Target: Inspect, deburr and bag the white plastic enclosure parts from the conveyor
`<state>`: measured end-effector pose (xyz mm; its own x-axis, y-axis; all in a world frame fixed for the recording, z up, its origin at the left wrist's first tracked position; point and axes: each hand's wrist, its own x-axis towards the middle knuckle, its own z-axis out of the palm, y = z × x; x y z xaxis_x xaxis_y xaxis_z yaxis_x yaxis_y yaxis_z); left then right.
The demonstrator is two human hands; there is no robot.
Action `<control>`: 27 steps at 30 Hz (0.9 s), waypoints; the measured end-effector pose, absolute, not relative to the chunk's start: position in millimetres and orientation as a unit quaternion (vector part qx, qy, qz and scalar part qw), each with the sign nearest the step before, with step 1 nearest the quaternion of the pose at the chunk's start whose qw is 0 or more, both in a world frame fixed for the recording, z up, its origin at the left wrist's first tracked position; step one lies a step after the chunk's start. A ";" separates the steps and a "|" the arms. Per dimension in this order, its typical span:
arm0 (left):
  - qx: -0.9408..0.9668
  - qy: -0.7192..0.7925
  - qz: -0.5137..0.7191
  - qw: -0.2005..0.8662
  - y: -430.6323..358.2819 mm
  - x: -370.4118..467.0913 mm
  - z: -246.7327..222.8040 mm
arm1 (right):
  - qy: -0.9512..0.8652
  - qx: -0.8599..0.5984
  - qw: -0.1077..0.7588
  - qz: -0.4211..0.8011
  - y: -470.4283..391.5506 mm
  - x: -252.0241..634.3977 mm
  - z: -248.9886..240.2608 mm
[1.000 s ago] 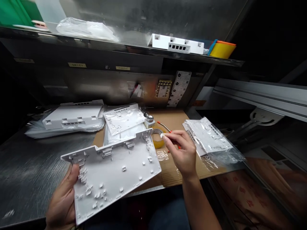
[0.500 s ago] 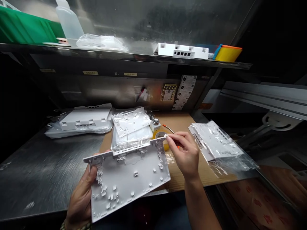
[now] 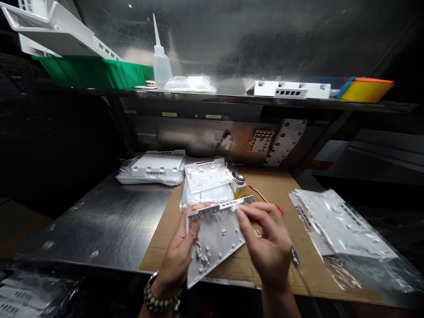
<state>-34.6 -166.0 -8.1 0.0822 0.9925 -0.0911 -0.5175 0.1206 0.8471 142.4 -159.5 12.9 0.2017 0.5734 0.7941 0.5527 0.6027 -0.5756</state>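
My left hand (image 3: pixel 181 247) grips the left edge of a white plastic housing panel (image 3: pixel 217 238), thumb on its inner face. Clips and posts stud that face, and a row of slots runs along the top rim. My right hand (image 3: pixel 266 238) is closed in a pinch at the panel's upper right, over a small white scrap (image 3: pixel 236 207), perhaps cloth or wipe. Its fingers hide part of the panel. Just behind lie bagged white panels (image 3: pixel 208 176), a dispenser bottle with a metal top (image 3: pixel 239 183) and a tool with an orange-red handle (image 3: pixel 260 193).
Cardboard (image 3: pixel 162 240) covers part of the steel bench (image 3: pixel 109 221). Wrapped panels lie at right (image 3: pixel 344 225), more housings at back left (image 3: pixel 157 165). The shelf above carries a green bin (image 3: pixel 96 73), a nozzle bottle (image 3: pixel 161 66), a white housing (image 3: pixel 291 89) and a yellow container (image 3: pixel 367 90).
The panel is turned and held farther from me. My right hand has moved from its top right corner inward along the slotted rim. The camera view has swung left.
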 end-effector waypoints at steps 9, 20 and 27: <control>0.441 0.322 0.582 0.602 -167.7 -8.6 -6.3 | -0.652 -0.388 0.651 -0.004 -165.0 111.2 28.0; 0.473 0.331 0.579 0.575 -167.9 -10.0 -13.0 | -0.658 -0.386 0.646 -0.018 -166.9 112.3 29.0; 0.462 0.335 0.586 0.575 -169.2 -11.6 -11.1 | -0.658 -0.389 0.645 -0.013 -165.7 109.2 28.0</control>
